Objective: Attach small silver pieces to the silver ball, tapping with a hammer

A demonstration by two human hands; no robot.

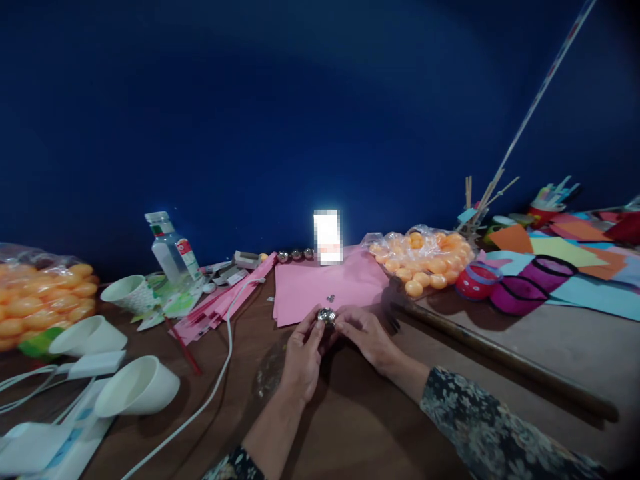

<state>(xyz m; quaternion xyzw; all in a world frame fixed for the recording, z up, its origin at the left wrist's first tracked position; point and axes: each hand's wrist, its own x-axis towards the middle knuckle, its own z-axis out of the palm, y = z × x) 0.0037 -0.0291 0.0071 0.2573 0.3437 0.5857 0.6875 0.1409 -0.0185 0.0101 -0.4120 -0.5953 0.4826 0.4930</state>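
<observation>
A small shiny silver ball [327, 316] is pinched between my two hands above the near edge of the pink paper [310, 290]. My left hand [303, 357] grips its left side with thumb and fingers. On the other side, the fingertips of my right hand [367, 337] press together at the ball's right edge; whether they hold a smaller piece is hidden. Tiny silver bits [331, 298] lie on the paper just beyond. At the paper's back edge sits a row of similar silver balls [296, 255], beside a bright white, blurred-out rectangle [328, 237].
A hammer with a long wooden handle [510, 353] lies to the right. Bags of orange balls [430, 257] stand on both sides. Paper cups [137, 387], a clear bottle [173, 250] and a white cable [225, 360] are on the left. Purple rings [520, 293] and coloured papers lie right.
</observation>
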